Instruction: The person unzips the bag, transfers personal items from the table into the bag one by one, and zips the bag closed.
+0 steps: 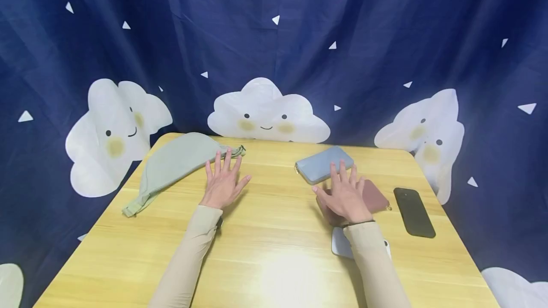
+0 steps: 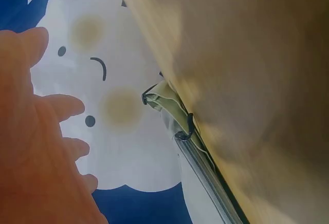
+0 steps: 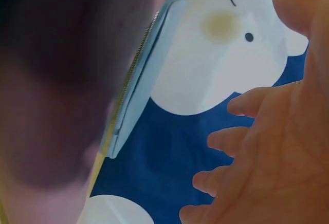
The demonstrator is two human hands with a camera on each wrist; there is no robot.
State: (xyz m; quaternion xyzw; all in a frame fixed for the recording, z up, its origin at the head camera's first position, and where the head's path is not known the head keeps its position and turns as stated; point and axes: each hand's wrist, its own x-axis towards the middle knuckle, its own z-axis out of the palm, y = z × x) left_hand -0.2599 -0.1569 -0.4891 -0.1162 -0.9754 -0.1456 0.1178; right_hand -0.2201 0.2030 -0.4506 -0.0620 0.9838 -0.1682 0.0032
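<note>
My left hand, fingers spread and holding nothing, is above the table just right of a pale green waist bag. The bag's zip and strap buckle show in the left wrist view. My right hand is likewise spread and grips nothing. Beneath it lies a dark red wallet, partly covered by the hand. Just beyond its fingertips is a blue zip wallet, whose zip edge shows in the right wrist view. Under the right forearm, a light-coloured phone is partly hidden by the sleeve.
A black phone lies near the right edge of the wooden table. Dark blue curtain with smiling white clouds hangs behind and along both sides of the table.
</note>
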